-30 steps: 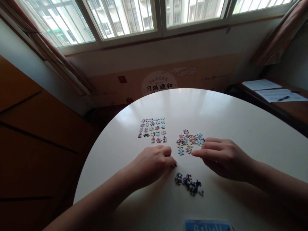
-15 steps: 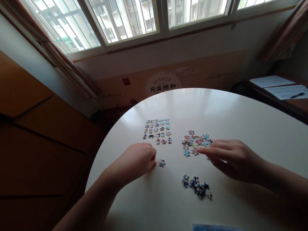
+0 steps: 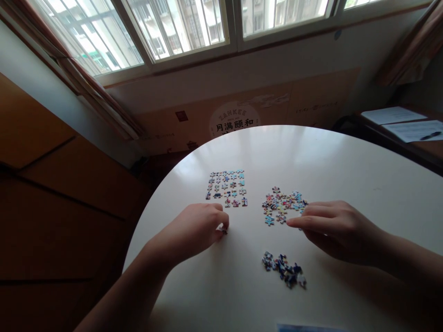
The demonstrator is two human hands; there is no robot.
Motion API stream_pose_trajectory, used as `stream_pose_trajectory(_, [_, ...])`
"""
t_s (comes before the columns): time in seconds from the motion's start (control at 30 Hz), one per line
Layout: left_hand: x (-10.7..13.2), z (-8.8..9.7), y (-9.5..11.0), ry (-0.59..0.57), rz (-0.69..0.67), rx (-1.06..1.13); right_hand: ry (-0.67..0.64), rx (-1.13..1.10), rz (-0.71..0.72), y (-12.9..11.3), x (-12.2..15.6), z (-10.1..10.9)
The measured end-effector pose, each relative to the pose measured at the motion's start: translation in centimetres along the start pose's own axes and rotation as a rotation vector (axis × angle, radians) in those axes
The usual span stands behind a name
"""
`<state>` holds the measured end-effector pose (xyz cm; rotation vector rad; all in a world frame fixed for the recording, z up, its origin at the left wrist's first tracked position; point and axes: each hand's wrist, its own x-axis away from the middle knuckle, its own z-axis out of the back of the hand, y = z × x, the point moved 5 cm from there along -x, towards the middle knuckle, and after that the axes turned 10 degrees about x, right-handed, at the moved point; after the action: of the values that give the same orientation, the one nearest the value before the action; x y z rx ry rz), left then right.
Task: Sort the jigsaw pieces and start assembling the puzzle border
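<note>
My left hand [image 3: 195, 229] is closed in a pinch on a small jigsaw puzzle piece [image 3: 223, 229], largely covered by the fingers. Just beyond it, several puzzle pieces lie spaced out in neat rows [image 3: 224, 186]. My right hand [image 3: 337, 228] hovers low over the table, index finger stretched out and the others partly bent. Its fingertips reach the right side of a loose multicoloured pile of puzzle pieces [image 3: 282, 210], and nothing shows in its grip. Nearer to me lies a smaller heap of dark blue and white puzzle pieces [image 3: 284, 269].
Everything lies on a white round-edged table [image 3: 346, 157]. A blue flat item [image 3: 308, 328] shows at the bottom edge. To the right, papers [image 3: 413, 130] and a pen [image 3: 431, 135] rest on a dark surface. A printed board [image 3: 321, 94] leans below the windows.
The single puzzle piece that lay beside my left hand is now pinched in its fingers. My right index fingertip has drawn back slightly to the right, off the pile's front pieces.
</note>
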<state>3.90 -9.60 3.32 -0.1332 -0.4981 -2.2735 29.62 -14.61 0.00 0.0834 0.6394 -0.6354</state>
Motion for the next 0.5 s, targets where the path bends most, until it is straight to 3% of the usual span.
stream_pose_trajectory(0.2, [-0.3,0.6,-3.0,0.068,0.254,-0.068,0.011,-0.028,0.000,0.0,0.1,-0.1])
stream_pose_trajectory(0.5, [-1.3,0.9,-4.2,0.173,0.289,-0.042,-0.003,-0.040,-0.003,0.2,0.3,-0.2])
